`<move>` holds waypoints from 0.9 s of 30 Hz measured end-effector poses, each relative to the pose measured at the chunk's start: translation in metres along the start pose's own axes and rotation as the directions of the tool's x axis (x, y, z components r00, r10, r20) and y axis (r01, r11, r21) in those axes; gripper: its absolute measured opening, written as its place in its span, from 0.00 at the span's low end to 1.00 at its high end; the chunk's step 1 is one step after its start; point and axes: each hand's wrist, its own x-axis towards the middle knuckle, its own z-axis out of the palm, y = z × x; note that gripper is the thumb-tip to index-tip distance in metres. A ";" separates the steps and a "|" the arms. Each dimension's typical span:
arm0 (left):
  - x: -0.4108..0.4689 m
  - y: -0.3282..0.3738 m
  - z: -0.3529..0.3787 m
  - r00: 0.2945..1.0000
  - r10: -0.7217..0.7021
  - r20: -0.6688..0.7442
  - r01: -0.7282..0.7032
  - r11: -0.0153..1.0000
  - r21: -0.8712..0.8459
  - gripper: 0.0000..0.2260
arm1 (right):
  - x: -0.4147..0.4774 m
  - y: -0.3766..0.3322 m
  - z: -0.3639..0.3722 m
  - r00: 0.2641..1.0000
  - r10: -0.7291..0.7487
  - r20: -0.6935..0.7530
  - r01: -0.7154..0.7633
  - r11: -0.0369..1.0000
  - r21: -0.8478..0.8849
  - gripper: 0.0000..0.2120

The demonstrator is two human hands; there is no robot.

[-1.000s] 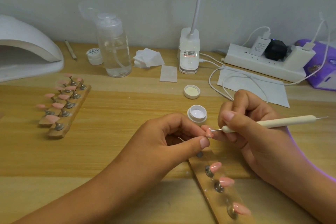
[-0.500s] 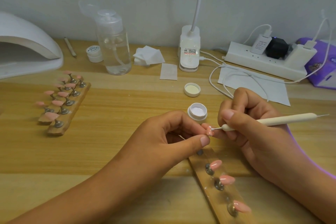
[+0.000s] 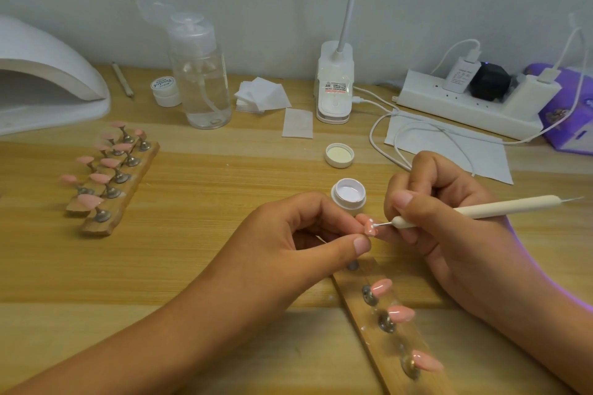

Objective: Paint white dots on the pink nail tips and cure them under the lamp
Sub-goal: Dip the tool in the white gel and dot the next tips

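My left hand [image 3: 298,234] pinches a pink nail tip [image 3: 369,227] between thumb and fingers; white dots show on it. My right hand [image 3: 442,221] grips a cream dotting tool [image 3: 500,207] like a pen, its metal point touching the tip. An open jar of white gel [image 3: 348,195] stands just behind my fingers, its lid [image 3: 339,155] farther back. A wooden strip [image 3: 394,346] below my hands carries three pink tips on metal stands. Two more strips with several pink tips [image 3: 109,170] lie at the left. The white curing lamp [image 3: 41,80] stands at the far left.
A clear pump bottle [image 3: 200,74], a small white jar [image 3: 163,90], wipes [image 3: 261,94], a desk lamp base [image 3: 333,83], a power strip [image 3: 468,102] with cables, a paper sheet [image 3: 449,144] and a purple box [image 3: 574,112] line the back of the wooden table.
The dotting tool's point stays at the pinched tip with only tiny shifts. Both hands hold about the same place; the view has tilted slightly.
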 end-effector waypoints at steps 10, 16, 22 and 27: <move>-0.001 0.001 0.000 1.000 -0.016 0.010 0.016 1.000 -0.005 0.04 | 0.000 0.001 -0.001 1.000 0.006 0.009 -0.006 1.000 -0.016 0.09; 0.000 0.000 0.000 1.000 -0.006 0.010 0.007 1.000 -0.023 0.04 | 0.000 0.000 0.000 1.000 0.006 -0.004 -0.006 1.000 -0.012 0.09; 0.000 0.000 0.001 1.000 0.001 0.007 -0.001 1.000 -0.019 0.02 | 0.000 -0.001 0.000 1.000 0.015 -0.017 -0.015 1.000 -0.023 0.12; 0.000 0.000 -0.001 1.000 0.000 0.011 0.000 1.000 -0.001 0.04 | 0.001 -0.002 0.000 0.999 0.028 -0.017 -0.027 0.999 0.045 0.09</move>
